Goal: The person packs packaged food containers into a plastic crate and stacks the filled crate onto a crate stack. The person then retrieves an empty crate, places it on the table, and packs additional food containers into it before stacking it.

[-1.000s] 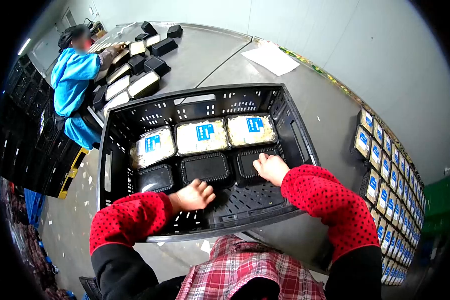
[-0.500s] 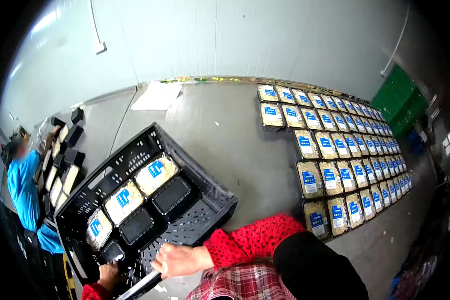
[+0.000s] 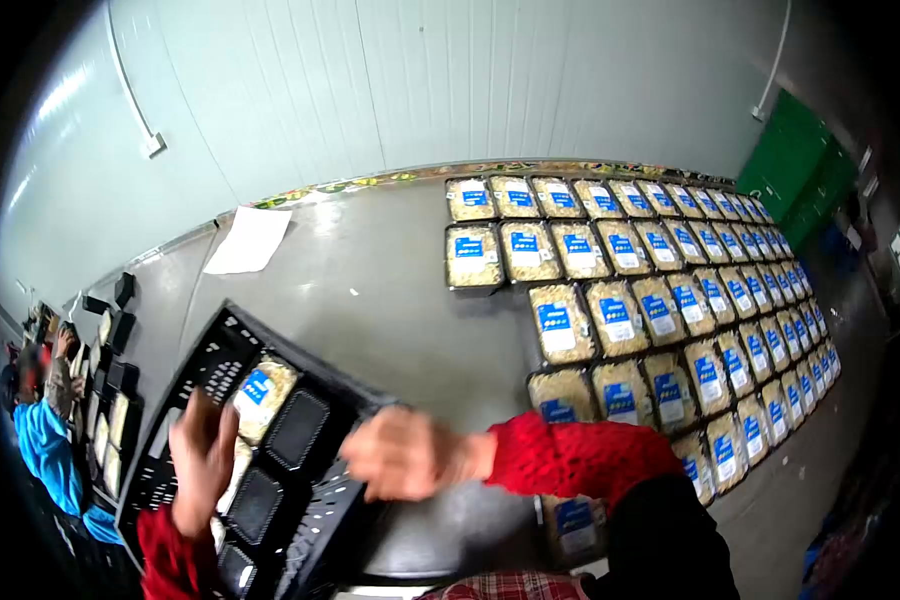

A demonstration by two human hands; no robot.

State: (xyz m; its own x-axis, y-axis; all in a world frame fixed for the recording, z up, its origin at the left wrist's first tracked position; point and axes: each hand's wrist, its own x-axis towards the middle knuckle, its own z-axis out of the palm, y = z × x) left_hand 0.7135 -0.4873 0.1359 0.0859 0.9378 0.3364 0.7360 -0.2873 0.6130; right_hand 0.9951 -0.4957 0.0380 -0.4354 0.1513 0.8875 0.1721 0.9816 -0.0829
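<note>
A black slotted plastic crate (image 3: 320, 510) stands tilted in view at the lower left. Inside it, a row of trays with pale contents and blue labels (image 3: 265, 398) lies beside a row of black tray shapes showing ribbed surfaces (image 3: 298, 428). My left hand (image 3: 202, 452) is over the crate's left side, thumb and fingers apart, close to the labelled trays and partly covering them. Over the crate's right edge is my right hand (image 3: 395, 455), curled and smeared by motion; whether it touches the rim is unclear.
Rows of labelled trays (image 3: 580, 250) cover the table's right side. White paper (image 3: 250, 240) lies near the wall. At far left, a person in blue (image 3: 50, 455) reaches toward more black trays (image 3: 120, 330). A green cabinet (image 3: 795, 170) stands at the back right.
My left hand has risen from the crate's near corner to above the labelled trays. My right hand has left the near rim and moved right. The view has shifted rightward.
</note>
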